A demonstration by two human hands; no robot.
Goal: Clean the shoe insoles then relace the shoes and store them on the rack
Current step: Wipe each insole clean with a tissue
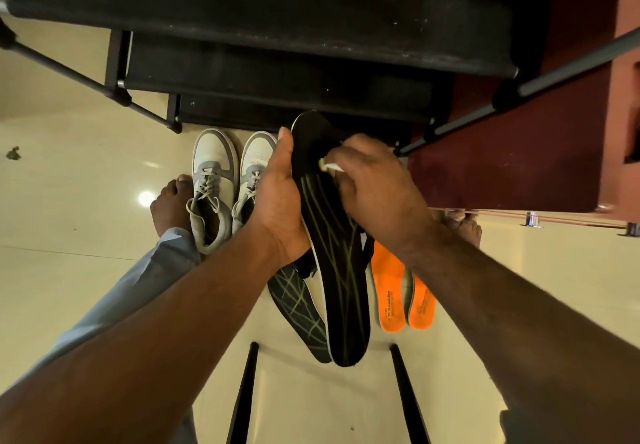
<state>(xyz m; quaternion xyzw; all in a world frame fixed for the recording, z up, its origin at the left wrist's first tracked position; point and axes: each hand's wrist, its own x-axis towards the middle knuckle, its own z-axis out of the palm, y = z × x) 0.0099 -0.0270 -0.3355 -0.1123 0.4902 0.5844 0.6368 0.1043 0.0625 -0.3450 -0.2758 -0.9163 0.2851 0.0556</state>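
Both forearms reach in from the bottom edge, nearest the lens. Left of the left hand, a pair of grey and white sneakers stands on the cream floor, laces in, toes toward the black shoe rack above both hands. That hand grips the black insole along its left edge, thumb up by the toe, holding it off the floor. Below it a second black insole with the same pale lines lies flat. On the held insole's upper part the right hand pinches a small white wipe against the surface, fingers curled over it. Beneath the right wrist lie two orange insoles, side by side
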